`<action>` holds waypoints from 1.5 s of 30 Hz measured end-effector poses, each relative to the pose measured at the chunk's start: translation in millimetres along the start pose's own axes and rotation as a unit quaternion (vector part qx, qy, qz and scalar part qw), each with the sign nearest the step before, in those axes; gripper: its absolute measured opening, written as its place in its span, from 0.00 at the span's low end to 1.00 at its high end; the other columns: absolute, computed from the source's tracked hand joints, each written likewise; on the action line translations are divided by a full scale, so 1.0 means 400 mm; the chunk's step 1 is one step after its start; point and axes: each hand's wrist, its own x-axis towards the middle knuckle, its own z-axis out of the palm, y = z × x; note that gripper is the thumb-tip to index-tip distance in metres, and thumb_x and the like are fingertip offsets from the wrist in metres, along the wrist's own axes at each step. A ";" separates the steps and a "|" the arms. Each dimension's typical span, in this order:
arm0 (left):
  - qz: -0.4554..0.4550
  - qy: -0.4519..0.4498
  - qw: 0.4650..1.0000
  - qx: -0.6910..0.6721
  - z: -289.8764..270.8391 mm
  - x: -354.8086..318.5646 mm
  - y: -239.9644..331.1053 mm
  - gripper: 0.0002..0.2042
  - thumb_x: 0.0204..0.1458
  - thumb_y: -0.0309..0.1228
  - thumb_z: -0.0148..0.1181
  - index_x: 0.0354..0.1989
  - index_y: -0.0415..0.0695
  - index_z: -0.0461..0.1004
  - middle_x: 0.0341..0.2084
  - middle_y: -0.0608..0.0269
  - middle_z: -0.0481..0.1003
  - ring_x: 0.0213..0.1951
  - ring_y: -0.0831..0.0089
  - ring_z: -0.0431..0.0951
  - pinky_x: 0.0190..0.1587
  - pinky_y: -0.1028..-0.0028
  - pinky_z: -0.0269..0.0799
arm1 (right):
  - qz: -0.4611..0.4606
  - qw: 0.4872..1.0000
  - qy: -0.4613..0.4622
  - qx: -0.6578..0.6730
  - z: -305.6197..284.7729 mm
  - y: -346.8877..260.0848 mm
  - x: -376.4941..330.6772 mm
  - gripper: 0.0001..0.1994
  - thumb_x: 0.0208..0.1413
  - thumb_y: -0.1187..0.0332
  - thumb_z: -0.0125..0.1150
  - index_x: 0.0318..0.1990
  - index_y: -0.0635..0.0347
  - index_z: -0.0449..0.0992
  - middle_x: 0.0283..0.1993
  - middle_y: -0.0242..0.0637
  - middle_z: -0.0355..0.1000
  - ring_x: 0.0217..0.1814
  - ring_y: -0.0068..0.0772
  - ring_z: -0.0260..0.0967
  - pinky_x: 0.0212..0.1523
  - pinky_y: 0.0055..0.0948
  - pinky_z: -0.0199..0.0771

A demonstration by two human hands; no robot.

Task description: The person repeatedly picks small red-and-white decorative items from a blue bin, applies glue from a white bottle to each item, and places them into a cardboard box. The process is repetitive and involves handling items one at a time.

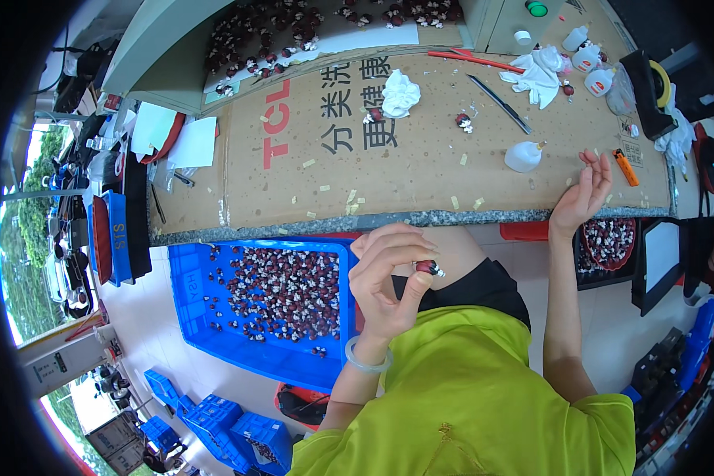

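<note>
My left hand (385, 282) is in front of the table edge, over my lap. It pinches a small dark-red and white figurine (427, 268) between thumb and fingers. At the table's front edge on the right, my right hand (583, 194) rests palm up, its fingers loosely curved and apart with nothing in them. Nearest to it are a white squeeze bottle (523, 157) with a narrow tip and an orange lighter (624, 167). Another figurine (464, 122) of the same kind lies on the cardboard-covered tabletop (293, 178).
A blue crate (202, 313) of figurines stands left of my lap. More figurines fill a shelf (373, 38) behind the table. A crumpled white cloth (401, 94), a black pen (500, 104), a red stick (476, 61) and several small bottles (585, 59) lie on the tabletop.
</note>
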 end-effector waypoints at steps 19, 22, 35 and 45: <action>0.049 -0.075 0.996 0.026 -0.004 -0.009 0.003 0.08 0.41 0.37 0.66 0.27 0.47 0.80 0.33 0.63 0.74 0.47 0.59 0.72 0.50 0.65 0.57 | 0.530 0.676 -0.494 0.135 0.117 -0.342 -0.149 0.14 0.48 0.76 0.63 0.44 0.69 0.79 0.40 0.39 0.78 0.41 0.20 0.73 0.44 0.19 0.71; 0.041 -0.089 0.995 0.012 -0.009 -0.015 -0.004 0.09 0.42 0.36 0.66 0.27 0.46 0.80 0.32 0.62 0.74 0.47 0.58 0.71 0.50 0.64 0.59 | 0.522 0.673 -0.508 0.130 0.121 -0.338 -0.154 0.11 0.48 0.76 0.64 0.41 0.70 0.79 0.38 0.37 0.78 0.40 0.19 0.73 0.43 0.19 0.70; 0.009 -0.089 0.994 -0.056 -0.009 -0.017 -0.017 0.09 0.40 0.36 0.67 0.27 0.45 0.80 0.31 0.62 0.72 0.46 0.60 0.73 0.47 0.65 0.59 | 0.491 0.696 -0.507 0.130 0.135 -0.350 -0.159 0.07 0.47 0.77 0.64 0.36 0.68 0.80 0.49 0.39 0.74 0.48 0.23 0.71 0.49 0.24 0.69; -0.002 -0.075 0.994 -0.079 -0.011 -0.021 -0.022 0.09 0.42 0.37 0.66 0.27 0.44 0.80 0.31 0.63 0.72 0.46 0.60 0.73 0.48 0.65 0.58 | 0.442 0.727 -0.514 0.108 0.144 -0.358 -0.169 0.07 0.46 0.77 0.64 0.35 0.67 0.80 0.51 0.41 0.73 0.55 0.29 0.68 0.55 0.29 0.65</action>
